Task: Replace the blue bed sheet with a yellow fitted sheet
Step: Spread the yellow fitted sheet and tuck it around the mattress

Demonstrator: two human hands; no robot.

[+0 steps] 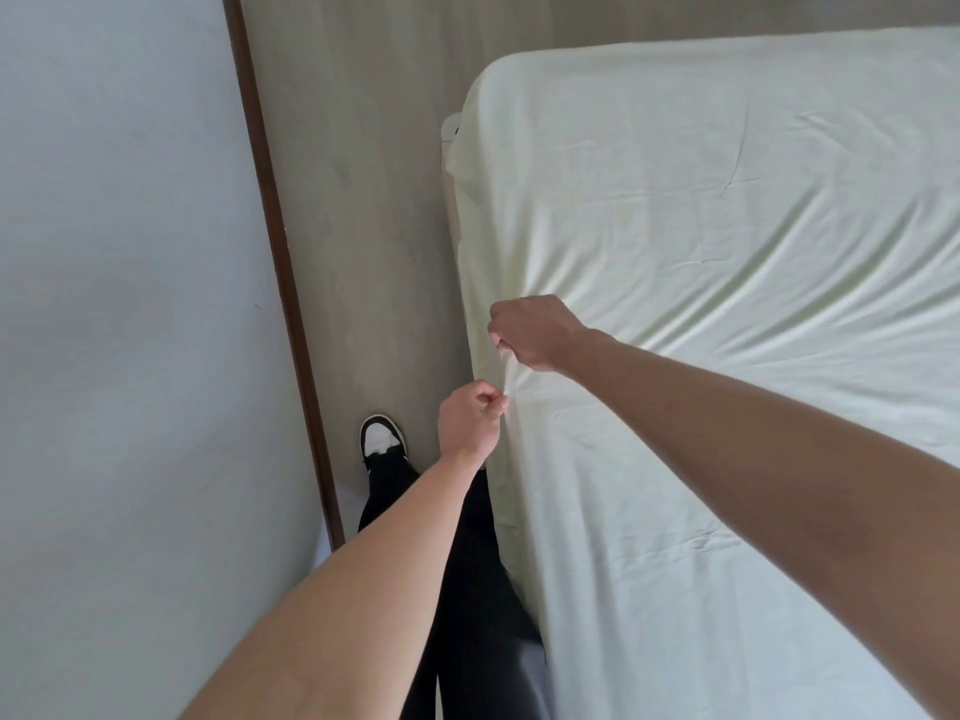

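Note:
A pale yellow fitted sheet covers the mattress on the right, with creases fanning out from the left side edge. My right hand grips a bunch of the sheet at that edge. Just below it, my left hand pinches the sheet's side between thumb and fingers. At the far left corner of the bed a bit of bare mattress or frame shows under the sheet. No blue sheet is in view.
A narrow strip of grey-brown floor runs between the bed and a pale wall with a dark baseboard. My leg in black trousers and a black-and-white shoe stand in that strip.

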